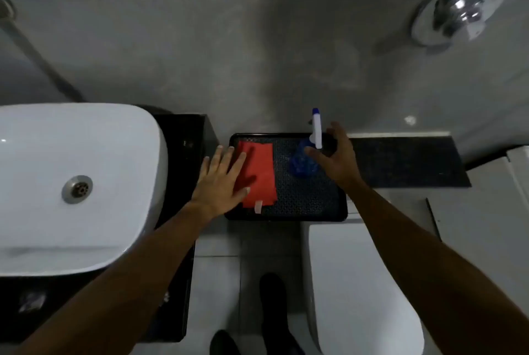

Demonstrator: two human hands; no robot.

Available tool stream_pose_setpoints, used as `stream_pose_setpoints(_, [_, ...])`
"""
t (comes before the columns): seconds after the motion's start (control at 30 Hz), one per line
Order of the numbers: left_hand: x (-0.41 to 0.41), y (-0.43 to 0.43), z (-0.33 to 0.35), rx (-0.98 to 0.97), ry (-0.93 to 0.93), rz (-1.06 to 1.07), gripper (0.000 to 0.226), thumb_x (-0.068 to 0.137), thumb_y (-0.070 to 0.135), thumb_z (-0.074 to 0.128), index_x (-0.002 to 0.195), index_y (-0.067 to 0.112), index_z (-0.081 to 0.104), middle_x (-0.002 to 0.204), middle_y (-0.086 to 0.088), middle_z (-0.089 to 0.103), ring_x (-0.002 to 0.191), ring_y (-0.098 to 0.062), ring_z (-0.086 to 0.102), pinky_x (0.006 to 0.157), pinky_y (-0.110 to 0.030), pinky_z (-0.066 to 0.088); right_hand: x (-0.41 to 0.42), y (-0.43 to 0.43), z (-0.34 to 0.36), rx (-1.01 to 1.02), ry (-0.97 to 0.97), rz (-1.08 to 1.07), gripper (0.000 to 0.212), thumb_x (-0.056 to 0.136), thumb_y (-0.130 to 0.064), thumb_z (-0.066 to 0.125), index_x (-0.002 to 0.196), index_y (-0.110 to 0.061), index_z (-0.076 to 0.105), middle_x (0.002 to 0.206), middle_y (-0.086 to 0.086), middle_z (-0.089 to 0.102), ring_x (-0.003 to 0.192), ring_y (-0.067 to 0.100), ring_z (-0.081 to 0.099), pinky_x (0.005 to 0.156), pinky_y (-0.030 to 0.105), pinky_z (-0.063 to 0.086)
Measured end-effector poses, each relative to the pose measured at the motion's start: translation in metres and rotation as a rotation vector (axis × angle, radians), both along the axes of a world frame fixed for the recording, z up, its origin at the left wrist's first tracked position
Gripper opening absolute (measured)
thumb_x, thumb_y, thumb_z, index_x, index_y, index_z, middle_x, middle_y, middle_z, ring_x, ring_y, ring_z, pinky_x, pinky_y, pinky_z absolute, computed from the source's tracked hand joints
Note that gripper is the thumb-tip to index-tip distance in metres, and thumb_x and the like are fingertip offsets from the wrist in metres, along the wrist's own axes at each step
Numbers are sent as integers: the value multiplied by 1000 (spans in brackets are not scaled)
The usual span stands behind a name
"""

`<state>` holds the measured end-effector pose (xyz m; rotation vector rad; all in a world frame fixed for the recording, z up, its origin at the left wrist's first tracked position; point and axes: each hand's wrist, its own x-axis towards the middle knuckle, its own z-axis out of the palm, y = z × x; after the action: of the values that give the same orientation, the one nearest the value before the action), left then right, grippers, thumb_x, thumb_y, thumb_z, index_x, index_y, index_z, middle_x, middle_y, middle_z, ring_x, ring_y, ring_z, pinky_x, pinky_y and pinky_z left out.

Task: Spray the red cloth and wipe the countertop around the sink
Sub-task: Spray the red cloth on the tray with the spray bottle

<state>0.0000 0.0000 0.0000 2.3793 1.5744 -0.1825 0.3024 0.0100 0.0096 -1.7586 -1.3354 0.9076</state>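
The left hand (pixel 221 180) lay open, fingers spread, its fingertips over the left edge of the red cloth (pixel 259 175). The right hand (pixel 335 158) was open and curled just beside the blue spray bottle (pixel 305 160), thumb near its neck; whether it touched was unclear. The cloth lay flat in the left half of a black tray (pixel 312 203), the bottle upright in the right half. The white sink (pixel 77 182) sat on the dark countertop (pixel 183 137) to the left, a toilet (pixel 357 283) below the tray.
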Motion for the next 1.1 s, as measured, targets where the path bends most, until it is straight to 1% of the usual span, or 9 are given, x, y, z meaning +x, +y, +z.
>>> stream_pose_setpoints(0.23, [-9, -17, -61, -18, 35, -47, 85, 94, 61, 44, 158, 17, 9, 166, -15, 10, 154, -34, 2, 123, -54, 8, -14, 24, -29, 28, 127, 39, 71, 80, -38, 80, 140, -22, 45, 117, 5, 64, 107, 21, 62, 100, 45, 53])
stream_pose_setpoints(0.37, [5, -27, -91, -160, 69, 50, 89, 93, 60, 47, 158, 17, 4, 167, -13, 4, 154, -34, 0, 121, -53, 17, -17, 43, -40, 34, 181, 43, 63, 86, -27, 75, 139, -17, 44, 102, 13, 71, 98, 26, 69, 96, 44, 55])
stream_pose_setpoints(0.53, [9, -37, -116, -201, 76, 78, 96, 86, 70, 49, 157, 18, 11, 167, -12, 7, 154, -33, -2, 122, -54, 15, -15, 56, -54, 69, 168, 35, 55, 90, -8, 65, 141, -8, 44, 89, 19, 68, 84, 26, 68, 84, 33, 56])
stream_pose_setpoints(0.6, [7, -40, -118, -178, 56, 77, 98, 84, 72, 51, 157, 18, 12, 167, -13, 7, 154, -33, -3, 122, -54, 12, -15, 60, -56, 99, 143, 20, 51, 89, -3, 62, 138, -6, 48, 86, 16, 67, 80, 25, 67, 82, 35, 57])
stream_pose_setpoints(0.7, [5, -45, -119, -146, 40, 107, 97, 83, 72, 52, 157, 22, 13, 167, -13, 4, 153, -35, -5, 123, -55, 11, -14, 70, -54, 84, 143, 15, 43, 86, -5, 61, 129, -4, 55, 82, 26, 66, 77, 39, 66, 78, 49, 59])
stream_pose_setpoints(0.83, [3, -49, -121, -160, 36, 121, 95, 85, 73, 48, 158, 26, 8, 167, -14, 4, 153, -36, -5, 123, -55, 10, -13, 83, -36, 46, -10, 243, 28, 85, -11, 62, 113, -9, 60, 79, 28, 64, 72, 42, 64, 68, 55, 55])
stream_pose_setpoints(0.97, [-1, -48, -124, -149, 59, 100, 95, 86, 75, 43, 157, 28, 3, 167, -13, 1, 153, -35, -5, 123, -55, 9, -24, 82, -7, -171, -85, 557, 14, 71, -30, 64, 84, -35, 67, 60, -6, 64, 55, 12, 61, 57, 34, 47])
stream_pose_setpoints(1.03, [-2, -51, -127, -134, 47, 93, 94, 86, 75, 42, 156, 30, -2, 167, -12, -4, 153, -36, -8, 123, -56, 8, -33, 74, -5, -341, -65, 680, 31, 74, -20, 64, 94, -41, 75, 55, -9, 65, 50, 5, 62, 56, 24, 49])
stream_pose_setpoints(1.1, [-2, -55, -130, -127, 31, 85, 91, 87, 75, 37, 153, 34, -9, 166, -10, -12, 152, -36, -13, 122, -59, 6, -40, 64, -14, -487, -127, 766, 43, 78, -7, 64, 81, -48, 76, 54, -4, 68, 52, 7, 65, 55, 19, 52])
